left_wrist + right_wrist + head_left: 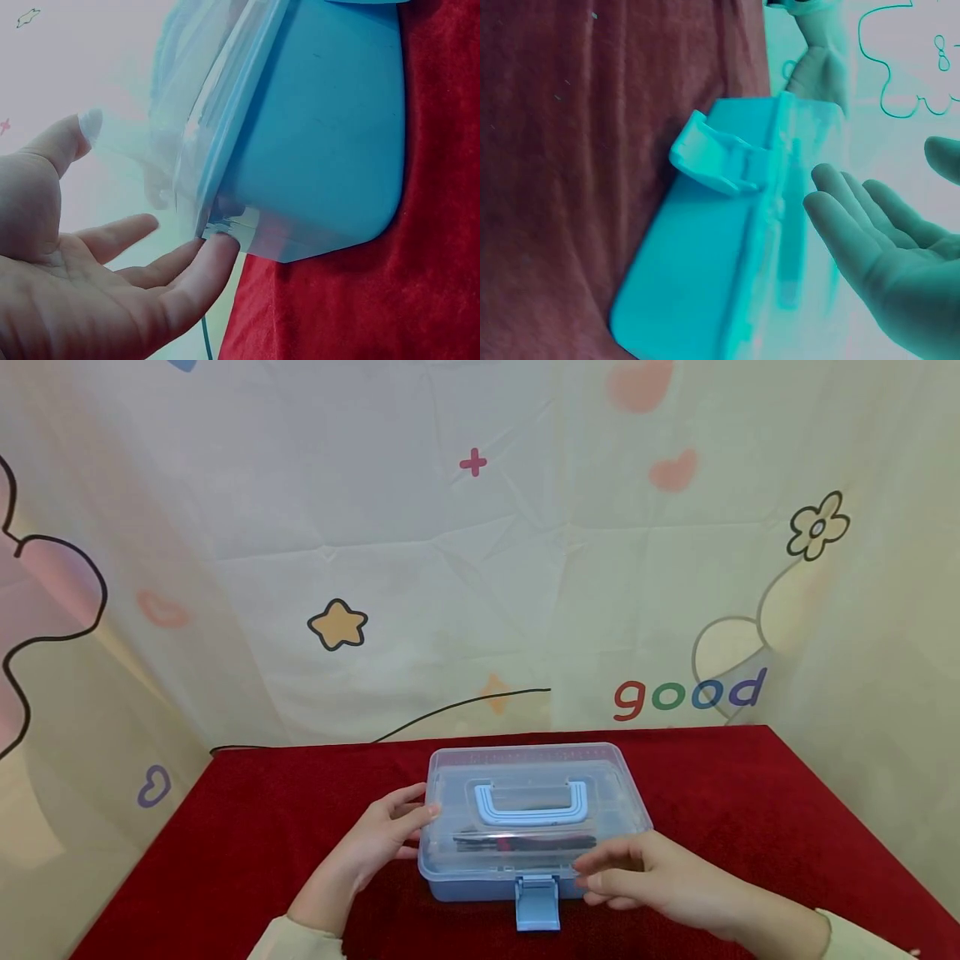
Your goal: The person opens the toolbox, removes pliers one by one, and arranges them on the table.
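Observation:
A storage box with a light blue base [468,890] and a clear lid [450,777] sits on the table. Its blue carrying handle [532,817] lies flat on the lid, and the front latch [537,912] hangs flipped down. Through the lid, dark slim items [555,842] show, too blurred to name. My left hand [384,833] is at the box's left side, fingers spread; in the left wrist view fingertips touch the rim. Near the front right corner is my right hand [641,878], fingers loosely bent; the right wrist view shows its palm [915,292] holding nothing.
Dark red cloth [285,827] covers the table under the box. Behind it hangs a pale curtain [450,568] printed with hearts, a star, a flower and the word "good", and more curtain runs down both sides.

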A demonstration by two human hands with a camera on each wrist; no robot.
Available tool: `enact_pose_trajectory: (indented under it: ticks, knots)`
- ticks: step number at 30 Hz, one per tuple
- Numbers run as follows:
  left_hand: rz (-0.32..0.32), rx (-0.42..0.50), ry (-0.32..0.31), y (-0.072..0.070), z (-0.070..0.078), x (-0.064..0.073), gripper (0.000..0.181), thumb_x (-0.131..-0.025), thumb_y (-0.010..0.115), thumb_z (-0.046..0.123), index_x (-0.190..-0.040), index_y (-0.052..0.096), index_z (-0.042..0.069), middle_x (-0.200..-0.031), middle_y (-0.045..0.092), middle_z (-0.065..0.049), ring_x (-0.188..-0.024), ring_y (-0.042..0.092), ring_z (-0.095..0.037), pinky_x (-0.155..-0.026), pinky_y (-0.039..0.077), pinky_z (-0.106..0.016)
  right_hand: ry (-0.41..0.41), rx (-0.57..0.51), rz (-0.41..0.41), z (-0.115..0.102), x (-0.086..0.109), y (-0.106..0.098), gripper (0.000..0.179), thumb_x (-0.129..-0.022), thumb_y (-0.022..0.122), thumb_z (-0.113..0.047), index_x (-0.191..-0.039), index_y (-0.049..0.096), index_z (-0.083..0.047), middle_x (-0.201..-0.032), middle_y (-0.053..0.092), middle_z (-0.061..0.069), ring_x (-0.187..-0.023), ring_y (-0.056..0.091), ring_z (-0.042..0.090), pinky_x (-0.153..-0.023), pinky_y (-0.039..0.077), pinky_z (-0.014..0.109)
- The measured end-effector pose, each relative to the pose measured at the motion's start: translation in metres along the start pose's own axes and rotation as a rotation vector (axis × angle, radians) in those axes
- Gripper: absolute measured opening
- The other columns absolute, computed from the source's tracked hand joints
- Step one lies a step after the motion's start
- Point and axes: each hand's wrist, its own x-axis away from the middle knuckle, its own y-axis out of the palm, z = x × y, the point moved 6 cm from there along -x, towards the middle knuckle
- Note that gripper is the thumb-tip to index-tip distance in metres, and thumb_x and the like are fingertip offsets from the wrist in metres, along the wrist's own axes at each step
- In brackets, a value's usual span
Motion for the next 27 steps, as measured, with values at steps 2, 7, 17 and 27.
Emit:
enact_pose_trajectory:
  ticks: [2, 7, 17, 27]
  knots:
    - [0.004, -0.003, 0.010, 0.000, 0.000, 0.000, 0.069, -0.085, 0.066, 0.039, -0.142, 0.040, 0.010, -0.131, 0.054, -0.018, -0.098, 0.064, -0.022, -0.084, 0.055, -0.042, -0.025, 0.048, 0.014, -0.005, 0.002, -0.004, 0.040, -0.094, 0.055, -0.022, -0.125, 0.056, 0.003, -0.118, 0.062, 0.018, -0.099, 0.063, 0.023, -0.082, 0.056, 0.029]
    - [0.015, -0.028, 0.022, -0.001, 0.000, 0.000, 0.068, -0.085, 0.066, 0.040, -0.142, 0.041, 0.013, -0.135, 0.052, -0.018, -0.114, 0.057, -0.028, -0.090, 0.051, -0.048, -0.103, 0.166, 0.048, -0.017, 0.006, -0.013, 0.040, -0.093, 0.057, -0.023, -0.126, 0.057, -0.001, -0.124, 0.059, 0.019, -0.104, 0.061, 0.025, -0.082, 0.056, 0.028]
    - [0.074, -0.101, 0.083, -0.002, 0.004, 0.001, 0.068, -0.084, 0.066, 0.040, -0.142, 0.041, 0.013, -0.143, 0.044, -0.017, -0.130, 0.043, -0.038, -0.102, 0.040, -0.056, -0.275, 0.332, 0.142, -0.037, 0.015, -0.030, 0.042, -0.090, 0.061, -0.020, -0.128, 0.054, -0.002, -0.124, 0.059, 0.022, -0.107, 0.062, 0.025, -0.078, 0.055, 0.022]
    - [0.119, -0.142, 0.185, -0.002, 0.008, 0.006, 0.066, -0.086, 0.064, 0.038, -0.142, 0.041, 0.011, -0.145, 0.043, -0.015, -0.133, 0.040, -0.038, -0.101, 0.043, -0.051, -0.299, 0.484, 0.356, -0.035, 0.019, -0.053, 0.050, -0.083, 0.069, -0.026, -0.129, 0.055, -0.010, -0.127, 0.059, 0.016, -0.111, 0.060, 0.033, -0.084, 0.056, 0.036]
